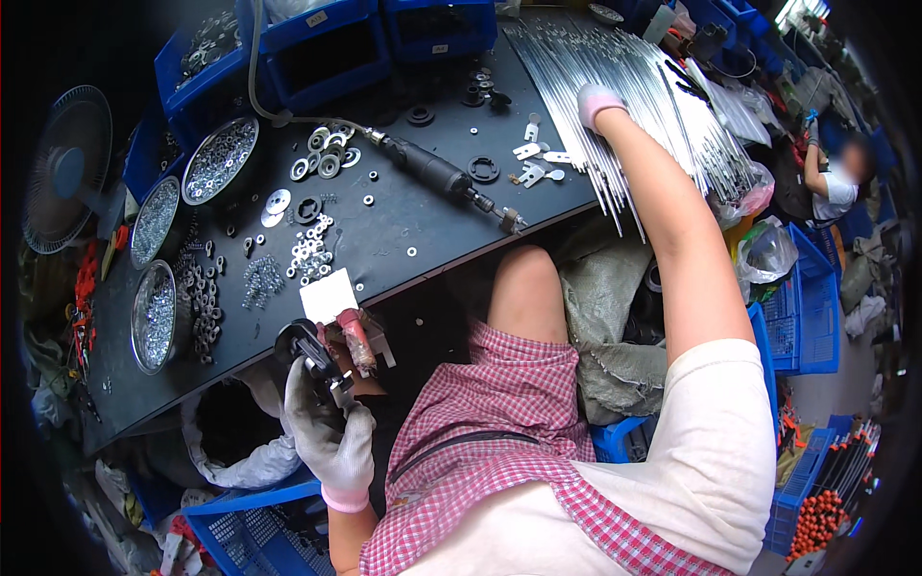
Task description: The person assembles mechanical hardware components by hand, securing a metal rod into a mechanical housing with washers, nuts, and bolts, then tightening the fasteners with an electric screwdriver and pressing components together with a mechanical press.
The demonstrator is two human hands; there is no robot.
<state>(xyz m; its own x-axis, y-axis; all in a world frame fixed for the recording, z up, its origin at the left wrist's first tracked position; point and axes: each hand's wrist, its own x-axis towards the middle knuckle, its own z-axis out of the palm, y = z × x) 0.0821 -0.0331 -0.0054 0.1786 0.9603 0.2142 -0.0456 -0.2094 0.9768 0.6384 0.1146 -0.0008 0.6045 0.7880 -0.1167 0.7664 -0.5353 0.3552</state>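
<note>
Left hand (333,442) grips black part (305,344); right hand (599,104) at rods (672,108), closure I can't tell. I'd single one out gently.

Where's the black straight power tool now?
The black straight power tool lies upper centre in the head view, on the dark workbench between the metal washers at left and the metal rods at right.

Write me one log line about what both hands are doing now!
left hand: holding black part | right hand: on metal rods, grip unclear | table: black tool lying on top
</note>
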